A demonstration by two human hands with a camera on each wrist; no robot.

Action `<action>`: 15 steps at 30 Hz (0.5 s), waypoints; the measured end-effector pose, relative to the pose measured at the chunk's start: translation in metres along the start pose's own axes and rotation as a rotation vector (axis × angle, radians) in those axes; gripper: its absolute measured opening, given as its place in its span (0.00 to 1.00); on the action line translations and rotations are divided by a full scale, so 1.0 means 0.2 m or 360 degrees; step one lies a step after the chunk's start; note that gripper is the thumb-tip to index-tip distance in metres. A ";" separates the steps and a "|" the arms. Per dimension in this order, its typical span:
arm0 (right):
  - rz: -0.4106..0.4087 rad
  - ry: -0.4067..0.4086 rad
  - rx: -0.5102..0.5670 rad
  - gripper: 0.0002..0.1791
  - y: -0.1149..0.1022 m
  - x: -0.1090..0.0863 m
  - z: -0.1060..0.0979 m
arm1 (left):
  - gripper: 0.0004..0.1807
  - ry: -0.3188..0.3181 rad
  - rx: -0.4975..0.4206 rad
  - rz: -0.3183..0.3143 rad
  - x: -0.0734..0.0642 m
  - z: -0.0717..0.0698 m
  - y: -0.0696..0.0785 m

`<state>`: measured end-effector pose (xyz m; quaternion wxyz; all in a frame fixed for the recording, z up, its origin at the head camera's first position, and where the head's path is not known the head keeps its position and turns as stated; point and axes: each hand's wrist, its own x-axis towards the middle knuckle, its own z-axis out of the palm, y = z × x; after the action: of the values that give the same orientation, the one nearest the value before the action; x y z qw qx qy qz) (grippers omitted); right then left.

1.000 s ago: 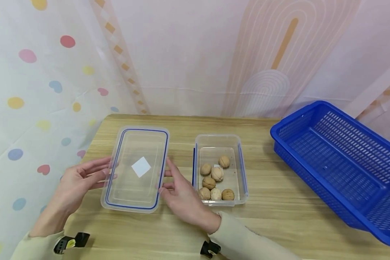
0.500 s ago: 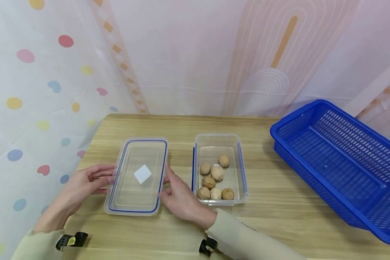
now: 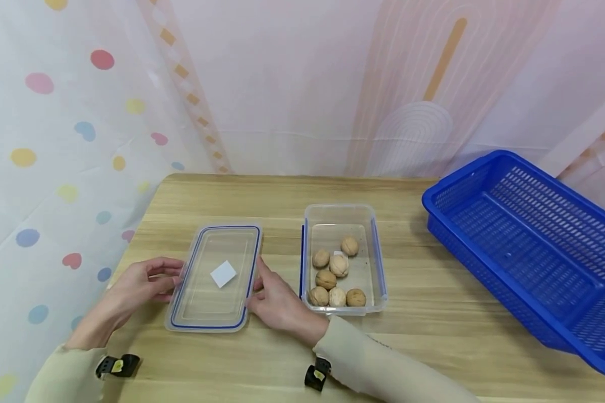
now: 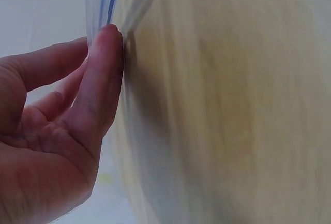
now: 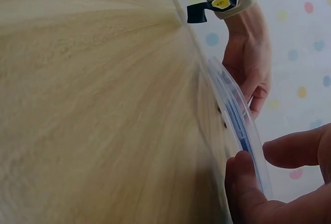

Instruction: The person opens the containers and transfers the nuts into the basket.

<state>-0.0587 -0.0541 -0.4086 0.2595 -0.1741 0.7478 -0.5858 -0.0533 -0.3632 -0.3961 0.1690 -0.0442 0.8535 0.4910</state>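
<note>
A clear plastic lid (image 3: 214, 305) with a blue seal line and a white square label lies low and nearly flat over the table, left of centre in the head view. My left hand (image 3: 143, 284) pinches its left edge. My right hand (image 3: 282, 305) holds the right edge, thumb and fingers on either side of the rim in the right wrist view. Right of the lid stands an open clear food container (image 3: 368, 280) with blue-edged sides. Several walnuts (image 3: 339, 266) lie inside it, mostly toward the near end.
A large blue plastic basket (image 3: 484, 268) with slotted sides stands at an angle on the right. Everything rests on a wood-grain table (image 3: 413, 347). A patterned cloth (image 3: 292, 84) hangs behind the table and along its left side.
Both hands have lowered the lid toward the table, and it has come nearer to flat. The container, walnuts and basket have stayed in place.
</note>
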 end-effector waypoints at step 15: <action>0.0108 -0.0020 0.0078 0.43 -0.03 -0.06 0.00 | 0.33 -0.0058 -0.0140 -0.0055 -0.05 -0.04 0.01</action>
<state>-0.0489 -0.0484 -0.4008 0.2880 -0.1459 0.7370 -0.5938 -0.0462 -0.3688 -0.3869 0.1910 -0.0574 0.8270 0.5257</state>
